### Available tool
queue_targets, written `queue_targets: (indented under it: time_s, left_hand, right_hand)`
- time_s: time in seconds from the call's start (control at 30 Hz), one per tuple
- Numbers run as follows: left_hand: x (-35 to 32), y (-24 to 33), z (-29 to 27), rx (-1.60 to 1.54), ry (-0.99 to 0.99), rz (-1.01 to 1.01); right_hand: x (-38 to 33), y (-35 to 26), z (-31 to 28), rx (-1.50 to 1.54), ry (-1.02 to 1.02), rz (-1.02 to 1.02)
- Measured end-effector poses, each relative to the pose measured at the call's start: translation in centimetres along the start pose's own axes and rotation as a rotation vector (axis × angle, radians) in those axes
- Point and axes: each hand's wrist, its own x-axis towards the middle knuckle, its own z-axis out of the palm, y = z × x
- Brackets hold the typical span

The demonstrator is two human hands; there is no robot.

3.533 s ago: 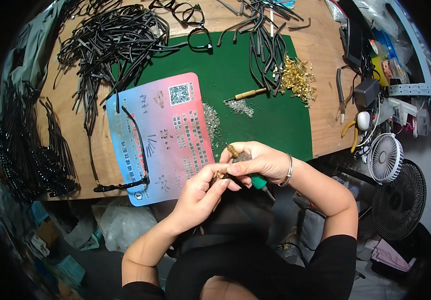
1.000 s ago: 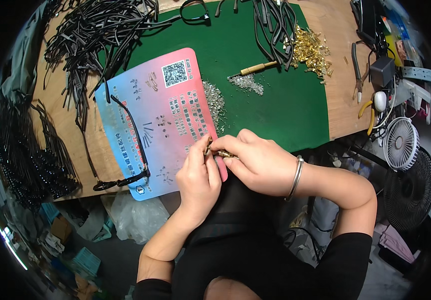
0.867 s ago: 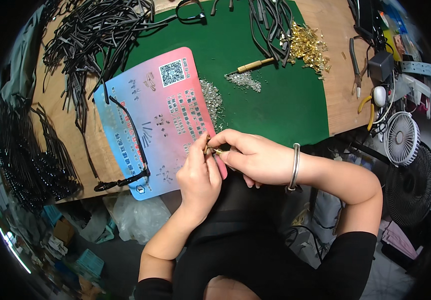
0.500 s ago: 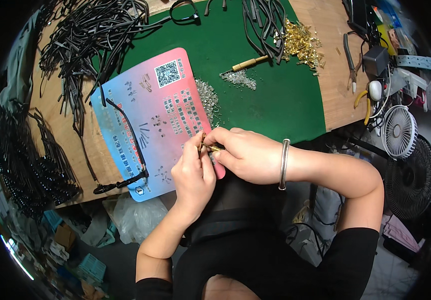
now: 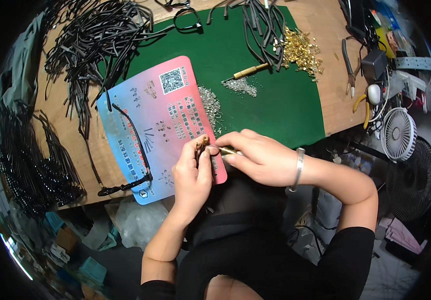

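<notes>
My left hand [image 5: 190,176] is closed, pinching a small gold-coloured metal part [image 5: 204,144] above the near right edge of a pink-and-blue printed mat [image 5: 173,165]. My right hand [image 5: 268,162] grips a slim brass screwdriver [image 5: 229,150], its tip pointing left at the gold part. Fingers hide much of both, and whether the tip touches the part I cannot tell. A black glasses frame [image 5: 134,125] lies across the mat beyond my left hand. Small groups of tiny metal pieces [image 5: 149,140] rest on the same mat.
On the green mat [image 5: 275,110] are silver screws [image 5: 209,105], a smaller silver pile [image 5: 240,86], a brass screwdriver [image 5: 250,70] and gold parts [image 5: 300,50]. Black temple arms [image 5: 100,35] heap at the far left. Pliers [image 5: 348,65] and a white fan [image 5: 398,132] stand right.
My right hand has drawn slightly right, showing more of the screwdriver between the hands. My left hand still pinches the gold part. The whole view has shifted a little.
</notes>
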Motion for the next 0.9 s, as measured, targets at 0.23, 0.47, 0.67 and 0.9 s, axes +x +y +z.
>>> queue_targets:
  time_s: [0.23, 0.47, 0.67, 0.9]
  left_hand:
    - [0.5, 1.2, -2.2, -0.593, -0.305, -0.428]
    - [0.1, 2.5, -4.0, -0.342, -0.356, -0.384]
    - [0.6, 5.8, -7.6, 1.313, -0.421, 0.362]
    - [0.5, 4.5, -4.3, 1.89, -0.531, 0.534]
  right_hand:
    - [-1.1, 2.3, -0.7, -0.128, 0.252, 0.037]
    - [-1.2, 3.3, -1.1, -0.105, 0.274, -0.059]
    - [-0.9, 3.7, -1.3, -0.074, 0.282, -0.104]
    - [-1.0, 4.4, -0.9, 0.04, 0.334, -0.162]
